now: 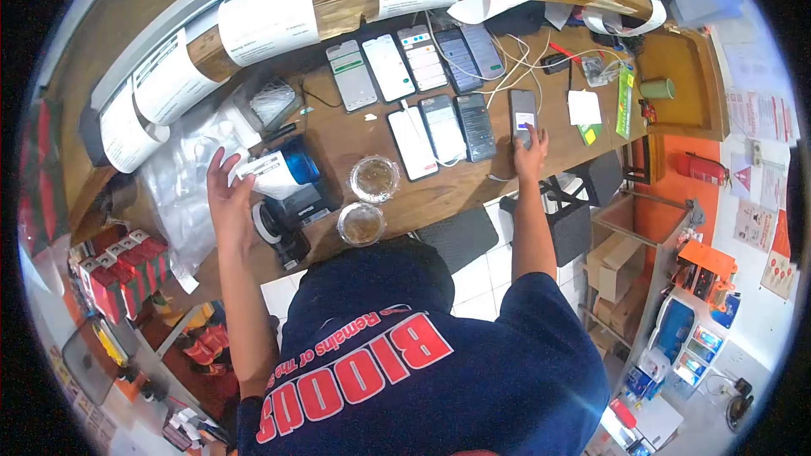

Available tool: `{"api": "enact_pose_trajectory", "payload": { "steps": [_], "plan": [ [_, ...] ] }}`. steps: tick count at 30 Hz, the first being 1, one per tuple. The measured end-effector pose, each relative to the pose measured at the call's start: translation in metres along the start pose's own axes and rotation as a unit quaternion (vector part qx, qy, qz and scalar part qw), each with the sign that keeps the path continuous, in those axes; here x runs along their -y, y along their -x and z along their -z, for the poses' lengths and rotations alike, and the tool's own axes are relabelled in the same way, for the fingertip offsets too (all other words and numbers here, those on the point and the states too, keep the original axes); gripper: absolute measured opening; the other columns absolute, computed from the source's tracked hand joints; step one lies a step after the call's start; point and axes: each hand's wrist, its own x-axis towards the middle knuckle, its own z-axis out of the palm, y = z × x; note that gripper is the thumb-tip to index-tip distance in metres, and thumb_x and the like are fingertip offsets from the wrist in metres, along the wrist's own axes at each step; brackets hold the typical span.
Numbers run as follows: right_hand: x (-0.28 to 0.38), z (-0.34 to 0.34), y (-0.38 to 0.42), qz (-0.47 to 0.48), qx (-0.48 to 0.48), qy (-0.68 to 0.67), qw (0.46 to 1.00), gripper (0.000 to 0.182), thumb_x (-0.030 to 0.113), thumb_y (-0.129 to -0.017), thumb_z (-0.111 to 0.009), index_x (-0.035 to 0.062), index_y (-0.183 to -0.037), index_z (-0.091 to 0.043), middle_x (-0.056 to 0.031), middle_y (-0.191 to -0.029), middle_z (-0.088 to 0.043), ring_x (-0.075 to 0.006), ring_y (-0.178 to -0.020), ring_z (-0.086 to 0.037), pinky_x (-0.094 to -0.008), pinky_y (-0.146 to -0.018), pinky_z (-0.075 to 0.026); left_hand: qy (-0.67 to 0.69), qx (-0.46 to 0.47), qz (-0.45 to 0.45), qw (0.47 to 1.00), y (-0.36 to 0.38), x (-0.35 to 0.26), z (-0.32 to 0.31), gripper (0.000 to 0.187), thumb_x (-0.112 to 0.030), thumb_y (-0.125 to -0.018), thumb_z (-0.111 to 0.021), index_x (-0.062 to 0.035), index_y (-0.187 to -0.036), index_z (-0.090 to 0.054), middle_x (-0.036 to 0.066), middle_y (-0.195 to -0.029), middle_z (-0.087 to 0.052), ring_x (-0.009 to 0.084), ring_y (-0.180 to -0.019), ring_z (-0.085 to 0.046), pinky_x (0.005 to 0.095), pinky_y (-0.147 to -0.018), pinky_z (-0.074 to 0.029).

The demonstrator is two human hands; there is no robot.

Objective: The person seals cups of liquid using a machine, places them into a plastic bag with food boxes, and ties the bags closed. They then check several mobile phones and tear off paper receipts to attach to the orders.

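Observation:
My left hand (225, 190) pinches a white paper slip (263, 167) coming out of the blue receipt printer (291, 171) on the wooden counter (439, 194). My right hand (530, 152) rests on a phone (523, 116) with a lit screen, thumb on the display. Several other phones (443, 127) lie in two rows further back on the counter. Two round lidded cups (374, 178) of brownish contents stand between my hands near the front edge.
Clear plastic bags (182, 177) lie at the left. White paper sheets (269, 13) hang over the raised ledge. Cables, a green cup (657, 89) and a fire extinguisher (701, 169) are at the right. Red boxes (122, 274) sit lower left; cardboard boxes (621, 274) on shelves lower right.

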Motion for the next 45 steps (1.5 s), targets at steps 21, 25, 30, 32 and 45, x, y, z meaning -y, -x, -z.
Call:
{"api": "enact_pose_trajectory", "payload": {
  "steps": [21,25,30,32,45],
  "plan": [
    [0.276,0.048,0.135,0.106,0.257,-0.479,0.832,0.034,0.000,-0.090,-0.063,0.0038,-0.124,-0.066,-0.0040,-0.107,-0.068,-0.0127,-0.094,-0.062,-0.0269,-0.084,-0.050,-0.044,0.079,-0.088,0.992,0.014,-0.037,0.021,0.066,0.009,-0.088,-0.066,-0.0021,-0.148,-0.040,0.003,-0.102,-0.065,0.0097,-0.091,-0.061,0.0238,-0.084,-0.050],
    [0.358,-0.003,0.221,0.310,0.388,-0.389,0.776,0.044,0.009,-0.077,-0.080,0.0038,-0.119,-0.068,-0.0090,-0.100,-0.063,-0.0187,-0.076,-0.060,-0.0302,-0.072,-0.053,-0.061,0.100,-0.085,0.989,0.020,-0.047,0.016,0.063,0.006,-0.088,-0.068,-0.0029,-0.145,-0.043,0.003,-0.099,-0.064,0.0097,-0.094,-0.060,0.0263,-0.085,-0.048],
    [0.348,-0.011,0.257,0.324,0.427,-0.265,0.801,0.030,0.011,-0.076,-0.081,0.0045,-0.105,-0.076,-0.0134,-0.091,-0.067,-0.0224,-0.081,-0.065,-0.0307,-0.075,-0.053,-0.140,0.170,-0.096,0.971,0.041,-0.063,0.041,0.064,0.007,-0.088,-0.067,-0.0022,-0.146,-0.043,0.004,-0.108,-0.063,0.0118,-0.098,-0.059,0.0265,-0.090,-0.049],
    [0.324,-0.015,0.284,0.256,0.428,-0.379,0.779,0.030,0.014,-0.075,-0.082,0.0076,-0.104,-0.077,-0.0148,-0.097,-0.073,-0.0246,-0.095,-0.068,-0.0338,-0.080,-0.054,-0.176,0.067,-0.198,0.962,0.049,-0.068,0.065,0.064,0.006,-0.088,-0.067,-0.0035,-0.147,-0.043,0.006,-0.113,-0.062,0.0129,-0.103,-0.058,0.0278,-0.094,-0.047],
    [0.383,0.058,0.307,0.378,0.540,-0.390,0.643,0.024,0.014,-0.082,-0.079,0.0013,-0.100,-0.070,-0.0026,-0.088,-0.067,-0.0092,-0.079,-0.059,-0.0277,-0.069,-0.048,-0.069,0.256,0.082,0.961,0.106,-0.055,0.104,0.037,-0.005,-0.090,-0.073,-0.0016,-0.124,-0.059,0.003,-0.108,-0.066,0.0100,-0.099,-0.061,0.0288,-0.088,-0.051]
  ]
}}
